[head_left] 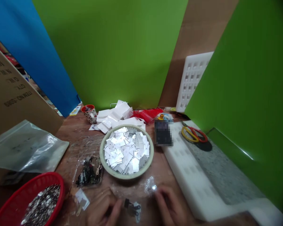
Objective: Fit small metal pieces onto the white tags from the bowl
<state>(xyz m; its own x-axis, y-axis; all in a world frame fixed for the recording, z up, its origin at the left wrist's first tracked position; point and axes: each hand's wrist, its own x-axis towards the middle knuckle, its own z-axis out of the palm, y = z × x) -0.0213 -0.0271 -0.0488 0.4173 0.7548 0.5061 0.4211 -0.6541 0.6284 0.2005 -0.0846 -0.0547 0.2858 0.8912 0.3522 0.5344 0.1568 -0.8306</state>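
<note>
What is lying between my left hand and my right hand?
In the head view, a small cluster of dark and pale pieces lies between your left hand and right hand. Small pale rings lie farther forward, close to the right hand.

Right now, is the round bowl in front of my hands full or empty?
Full: the bowl holds a loose heap of flat silvery pieces that hides its bottom.

Right fingers [160,201] beside small rings [154,187], left fingers [116,211] near dark parts [133,207]
</note>
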